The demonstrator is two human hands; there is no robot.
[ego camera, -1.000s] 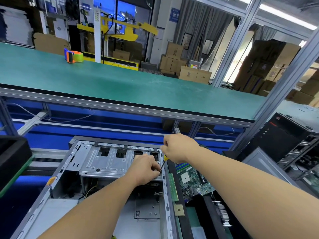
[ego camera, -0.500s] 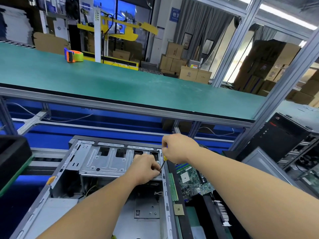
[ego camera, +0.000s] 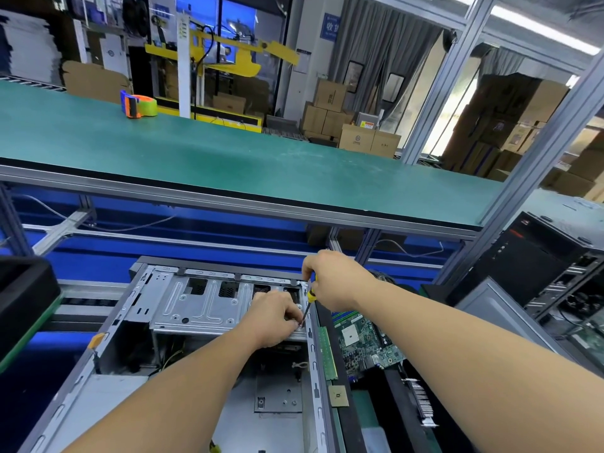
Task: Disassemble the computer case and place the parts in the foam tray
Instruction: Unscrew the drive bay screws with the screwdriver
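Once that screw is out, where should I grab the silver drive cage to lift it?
Probably the drive cage by its near front edge, coming from above on the left: that edge overhangs the open bay, so fingers can hook under. The right end is crowded by the left hand and screwdriver.

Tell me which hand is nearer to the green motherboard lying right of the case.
Right. The right hand, gripping the screwdriver, sits just above and left of the motherboard; the left hand is farther left, over the drive cage.
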